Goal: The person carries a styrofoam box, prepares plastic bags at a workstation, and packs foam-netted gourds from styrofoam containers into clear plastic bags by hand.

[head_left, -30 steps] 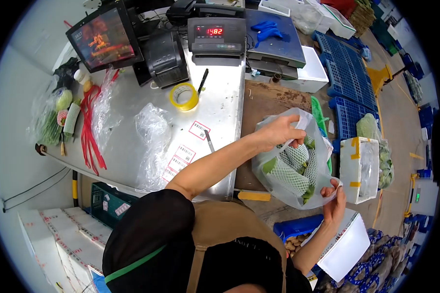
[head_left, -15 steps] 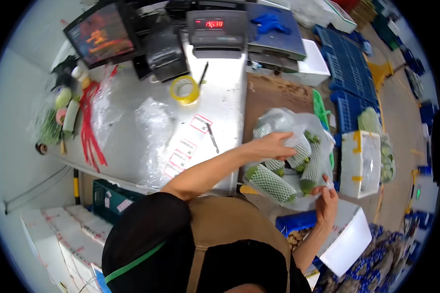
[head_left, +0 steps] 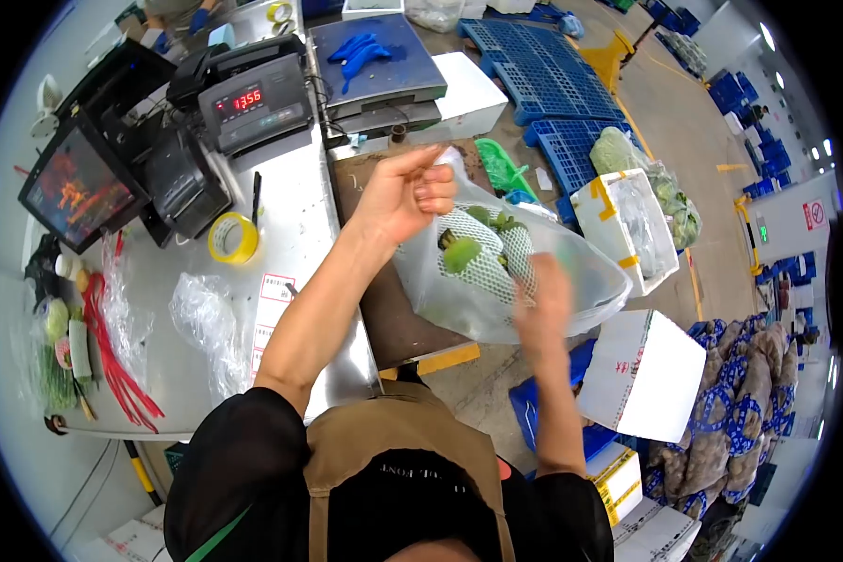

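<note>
A clear plastic bag (head_left: 581,272) hangs at the right edge of the brown board, and long green vegetables (head_left: 478,248) in white foam netting lie inside it. My left hand (head_left: 407,194) is closed on the bag's upper left rim, its fingers curled. Over the bag's near right side, my right hand (head_left: 543,304) is smeared by motion, close to the netted vegetables. Its fingers cannot be made out, nor whether they grip anything.
Left of the bag, the metal table (head_left: 187,337) carries yellow tape (head_left: 233,238), labels and crumpled plastic. A scale display (head_left: 256,100) stands behind. To the right are a foam box (head_left: 660,258), a white carton (head_left: 642,375) and blue pallets (head_left: 543,70).
The view has swung right. My left hand has gone from above the vegetables to the bag's rim, lifting it. The bag is pulled wider, and my right hand has moved inward over it.
</note>
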Tool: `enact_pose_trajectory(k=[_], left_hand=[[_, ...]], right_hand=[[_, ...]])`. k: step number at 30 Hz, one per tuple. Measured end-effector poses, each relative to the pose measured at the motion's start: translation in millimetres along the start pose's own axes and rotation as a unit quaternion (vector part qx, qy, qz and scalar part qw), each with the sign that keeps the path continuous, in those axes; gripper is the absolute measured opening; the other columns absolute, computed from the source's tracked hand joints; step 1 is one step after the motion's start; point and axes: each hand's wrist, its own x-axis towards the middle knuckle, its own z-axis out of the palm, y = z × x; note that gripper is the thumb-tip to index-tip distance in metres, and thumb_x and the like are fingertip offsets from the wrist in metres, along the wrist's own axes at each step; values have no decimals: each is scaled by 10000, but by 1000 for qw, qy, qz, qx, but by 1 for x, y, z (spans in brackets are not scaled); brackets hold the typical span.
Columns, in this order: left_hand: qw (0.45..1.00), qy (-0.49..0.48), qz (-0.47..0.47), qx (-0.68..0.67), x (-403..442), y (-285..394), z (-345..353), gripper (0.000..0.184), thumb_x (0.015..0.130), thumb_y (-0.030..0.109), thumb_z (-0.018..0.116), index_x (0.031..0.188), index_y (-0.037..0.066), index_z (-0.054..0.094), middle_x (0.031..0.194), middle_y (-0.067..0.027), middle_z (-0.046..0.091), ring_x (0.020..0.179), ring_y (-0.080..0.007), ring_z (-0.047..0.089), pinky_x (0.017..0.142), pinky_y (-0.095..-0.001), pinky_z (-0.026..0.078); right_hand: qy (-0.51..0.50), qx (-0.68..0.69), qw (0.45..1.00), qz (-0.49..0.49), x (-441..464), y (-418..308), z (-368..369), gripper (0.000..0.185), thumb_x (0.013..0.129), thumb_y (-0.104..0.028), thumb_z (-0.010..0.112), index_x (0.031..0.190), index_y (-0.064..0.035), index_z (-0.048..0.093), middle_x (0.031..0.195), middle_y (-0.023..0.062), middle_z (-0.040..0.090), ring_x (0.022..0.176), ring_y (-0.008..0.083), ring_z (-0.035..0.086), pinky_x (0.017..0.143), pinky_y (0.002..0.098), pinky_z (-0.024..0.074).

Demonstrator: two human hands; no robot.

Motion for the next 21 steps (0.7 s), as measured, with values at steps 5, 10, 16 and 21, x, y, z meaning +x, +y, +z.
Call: enact_pose_trajectory(k=[5, 10, 16, 21], left_hand=[[1000, 11, 18, -3, -21, 2, -1, 95, 892, 128, 463, 943, 64, 510, 624, 28, 356, 506, -60, 293, 464, -201, 253], [999, -5, 28, 20, -17, 2, -5, 179, 879, 91, 459, 1042, 25, 488, 621, 25, 337, 503, -58, 294, 456, -202, 256], [998, -27, 45, 24, -17, -2, -4, 286, 866, 65, 451, 1145, 1, 449, 620, 23, 321, 493, -58, 287, 450, -201, 253], [999, 9, 21, 38, -22, -6, -7, 326, 837, 33, 468, 1161, 75, 456, 580, 47, 290, 460, -42, 277, 405, -198, 224]], right_hand=[[-253, 6, 966, 52, -25, 42, 94, 870, 570, -308, 787, 1267, -5, 365, 1039, 216, 523, 925, 345, 549, 744, 445, 449], [-290, 77, 953, 43, -10, 38, 90, 924, 516, -315, 776, 1274, -10, 345, 977, 231, 555, 855, 378, 568, 696, 466, 461], [-306, 64, 950, -20, 92, 41, 87, 833, 539, -290, 759, 1256, -59, 403, 1024, 222, 565, 947, 380, 550, 807, 434, 447], [-315, 103, 943, -31, 116, 100, 149, 738, 622, -349, 752, 1225, -44, 456, 1150, 199, 540, 1068, 367, 502, 905, 420, 396]])
